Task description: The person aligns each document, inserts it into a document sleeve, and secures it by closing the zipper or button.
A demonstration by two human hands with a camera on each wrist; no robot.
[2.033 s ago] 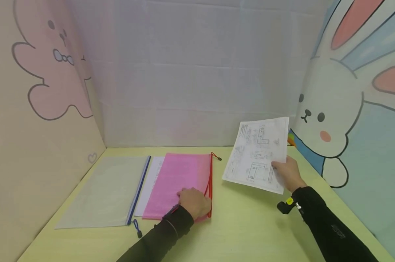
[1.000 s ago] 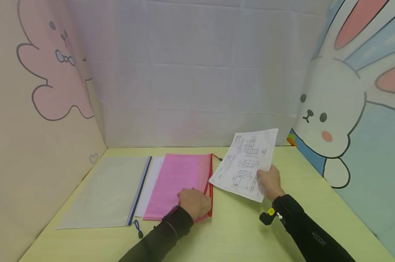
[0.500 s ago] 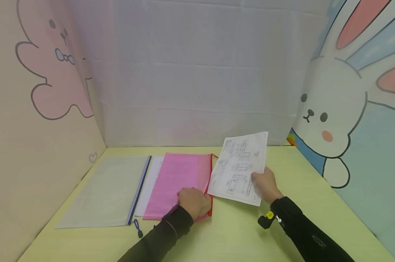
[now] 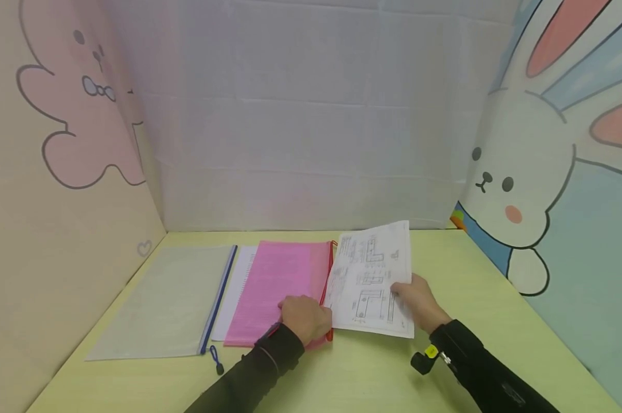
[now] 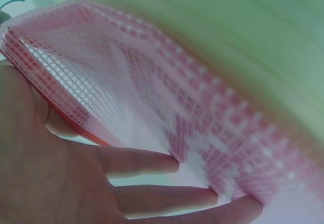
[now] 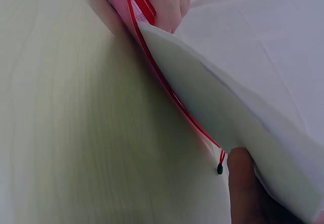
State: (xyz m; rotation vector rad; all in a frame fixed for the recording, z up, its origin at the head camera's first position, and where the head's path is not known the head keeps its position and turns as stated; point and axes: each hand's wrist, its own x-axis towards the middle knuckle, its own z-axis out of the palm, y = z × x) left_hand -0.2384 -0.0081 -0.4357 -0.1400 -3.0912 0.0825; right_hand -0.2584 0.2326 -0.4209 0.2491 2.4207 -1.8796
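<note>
My left hand [image 4: 304, 320] grips the near part of the open side of a pink mesh zip pouch [image 4: 274, 281]. In the left wrist view its fingers [image 5: 167, 198] lie against the puckered mesh [image 5: 126, 72], and the red zip edge [image 5: 66, 115] stands apart. My right hand [image 4: 419, 301] pinches white sheets [image 4: 367, 269] printed with technical drawings, thumb on top. Their left edge overlaps the pouch's red zip edge in the head view. In the right wrist view, the sheets' corner is right at the red-edged mouth [image 6: 172, 92], close to my left hand [image 6: 164, 4].
A clear zip pouch [image 4: 161, 304] with a blue zip lies at the left, its blue pull cord [image 4: 216, 358] hanging toward the front. A white spiral-bound notebook [image 4: 233, 295] shows partly beneath the pink pouch. A white curtain [image 4: 311, 115] and printed side walls [image 4: 589, 258] enclose the yellow table [image 4: 372, 378].
My right hand has brought the sheets left and down, from above the table's right side to the pink pouch's open edge. My left hand keeps its place on the pouch.
</note>
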